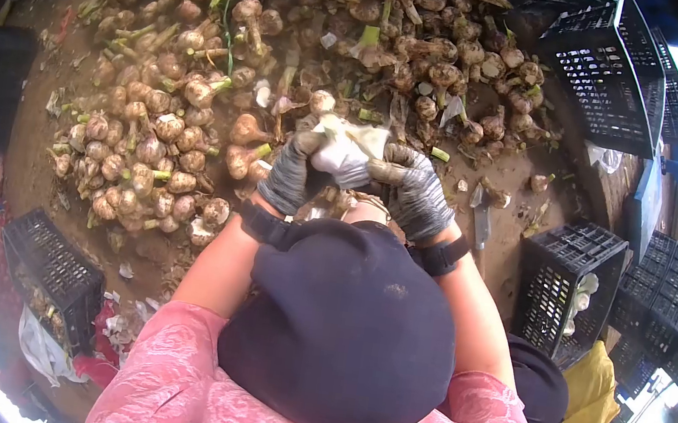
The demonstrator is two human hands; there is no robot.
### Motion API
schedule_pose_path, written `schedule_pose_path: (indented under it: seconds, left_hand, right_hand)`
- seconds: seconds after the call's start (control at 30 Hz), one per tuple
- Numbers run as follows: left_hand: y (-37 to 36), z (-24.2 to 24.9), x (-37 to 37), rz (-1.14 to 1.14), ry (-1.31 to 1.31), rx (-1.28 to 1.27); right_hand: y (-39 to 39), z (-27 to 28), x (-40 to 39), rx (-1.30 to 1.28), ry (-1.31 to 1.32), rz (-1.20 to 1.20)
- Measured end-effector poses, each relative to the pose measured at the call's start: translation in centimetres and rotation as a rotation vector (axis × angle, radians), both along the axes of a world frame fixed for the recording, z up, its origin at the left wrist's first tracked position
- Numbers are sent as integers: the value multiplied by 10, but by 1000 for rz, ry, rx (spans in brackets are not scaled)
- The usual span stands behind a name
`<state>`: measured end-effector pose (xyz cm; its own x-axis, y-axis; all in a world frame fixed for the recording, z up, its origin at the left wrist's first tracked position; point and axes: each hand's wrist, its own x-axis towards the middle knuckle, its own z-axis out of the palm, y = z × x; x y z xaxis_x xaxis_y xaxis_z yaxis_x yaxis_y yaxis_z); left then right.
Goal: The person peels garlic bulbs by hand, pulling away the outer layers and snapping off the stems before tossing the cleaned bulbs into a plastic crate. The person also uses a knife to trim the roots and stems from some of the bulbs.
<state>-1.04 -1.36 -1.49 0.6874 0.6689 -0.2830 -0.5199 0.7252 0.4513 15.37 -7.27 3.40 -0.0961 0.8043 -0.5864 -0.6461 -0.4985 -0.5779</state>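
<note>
Between my two gloved hands is a garlic bulb [342,161] with a clean white side turned up and pale, loose skin along its top. My left hand [291,175], in a grey striped glove, is closed on the bulb's left side. On the other side my right hand [415,189], gloved alike, pinches the skin and edge of the bulb. Just beyond them lies a small garlic bulb [321,102]. Soil-stained garlic bulbs [245,129] lie close to my left hand. To the right of my right hand, a knife [481,223] rests on the brown surface.
A heap of dirty garlic [166,129] with stems spreads across the left and far side. Black plastic crates stand at right [575,251], far right [608,84] and lower left [50,259]. A yellow cloth [591,399] hangs at lower right.
</note>
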Motion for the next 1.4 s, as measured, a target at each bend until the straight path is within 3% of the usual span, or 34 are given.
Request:
schedule_pose_path:
  seconds: [0.07, 0.1, 0.17, 0.2, 0.23, 0.27, 0.3, 0.37, 0.43, 0.47, 0.5, 0.53, 0.57, 0.6, 0.63, 0.7, 0.73, 0.83, 0.9, 0.97, 1.03, 1.07, 1.13, 1.17, 1.23, 1.3, 1.37, 1.4]
  left_hand:
    - [0, -4, -1, -59, -115, -119]
    - [-1, -11, -1, -72, -94, -79]
    - [-4, -20, -3, -99, -53, 0]
    - [4, 5, -2, -232, 91, 170]
    - [2, 9, -3, -235, 91, 169]
    - [-2, 12, -5, -142, 218, 236]
    - [-4, 13, -6, -46, 345, 302]
    - [2, 10, -15, -162, 364, 326]
    - [4, 21, -20, -222, 715, 1145]
    - [4, 20, -15, -163, 510, 670]
    - [2, 17, -12, -162, 510, 671]
    - [-1, 14, -10, -100, 477, 548]
    - [-2, 12, -9, -39, 442, 425]
    - [1, 11, -8, -45, 380, 350]
    - [0, 9, -6, -46, 379, 348]
    - [-4, 3, -1, 44, 567, 673]
    - [-7, -4, 3, 76, 268, 433]
    - [-6, -1, 0, 29, 492, 611]
    - [-9, 10, -2, -16, 432, 475]
    - [-8, 16, -2, -57, 224, 499]
    - [-7, 15, -2, -68, 199, 467]
    - [-7, 13, -1, -81, 174, 434]
    - [-7, 0, -3, -110, 199, 275]
    - [-3, 0, 4, -89, 75, 292]
    - [-6, -12, 2, -125, 69, 202]
    - [-6, -8, 1, -124, 71, 62]
    - [-8, -2, -1, -118, 75, -77]
    - [-13, 1, -4, -70, -6, -139]
  right_hand:
    - [-2, 1, 3, 21, 98, -24]
    - [-1, 3, 5, 46, 198, -47]
    - [-2, 7, 7, 29, 140, -10]
    - [-2, 8, 8, 74, -15, 74]
    - [-3, 9, 9, 117, -170, 158]
    - [-5, 5, 11, 95, -335, 108]
    - [-1, 4, 19, 72, -325, 60]
    - [2, 1, 30, -5, -370, -170]
    - [1, -18, 44, -40, -390, -297]
    - [0, -18, 46, 19, -606, -82]
    - [-1, -19, 47, 77, -819, 135]
    - [-1, -42, 39, -48, -448, -154]
    - [-3, -4, 34, 147, -1099, 334]
    - [0, 9, 27, 197, -1062, 333]
    - [2, 15, 19, 246, -1023, 335]
    - [3, 15, 7, 253, -1015, 292]
    - [2, 12, 2, 246, -1015, 259]
    - [1, -2, 1, 442, -1242, 203]
    - [2, -1, 1, 303, -873, -37]
    - [6, 2, 11, 198, -673, -98]
    - [5, 2, 15, 70, -377, -199]
    - [5, 5, 15, 70, -379, -199]
    - [2, 13, 9, 139, -122, -287]
    - [1, 12, 5, 138, -122, -287]
    - [-1, 6, -3, 358, -243, -235]
    - [-4, 13, -5, 300, -351, -143]
    - [-1, 21, -7, 251, 63, -192]
    - [-1, 10, -1, 264, 63, -253]
